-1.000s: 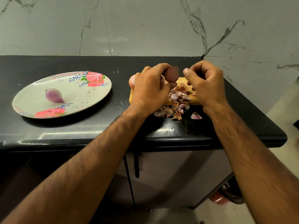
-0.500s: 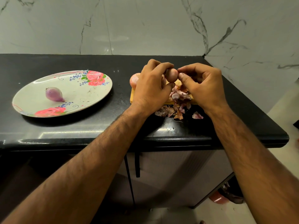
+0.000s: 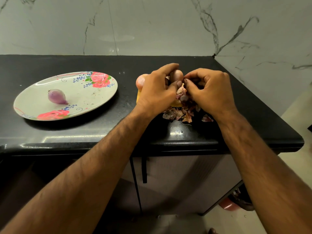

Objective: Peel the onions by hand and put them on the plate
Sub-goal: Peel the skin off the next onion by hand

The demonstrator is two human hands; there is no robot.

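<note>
Black surface (image 3: 84,132) below a marble wall (image 3: 152,22): my left hand (image 3: 157,92) is curled round a small onion (image 3: 176,75) just above the peels (image 3: 179,114), and my right hand (image 3: 209,92) meets it from the right, pinching at its skin. I judge the onion light, firm and slippery once bare, its skin dry and brittle; hold the body, pull at the tip. One peeled onion (image 3: 56,96) lies on the plate (image 3: 81,98), well apart to the left.

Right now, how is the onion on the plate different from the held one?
The plate onion is purple; the held onion looks pinkish-tan. The plate onion lies untouched on the plate; the left hand grips the held onion while the right hand pinches it. Both are small and round.
</note>
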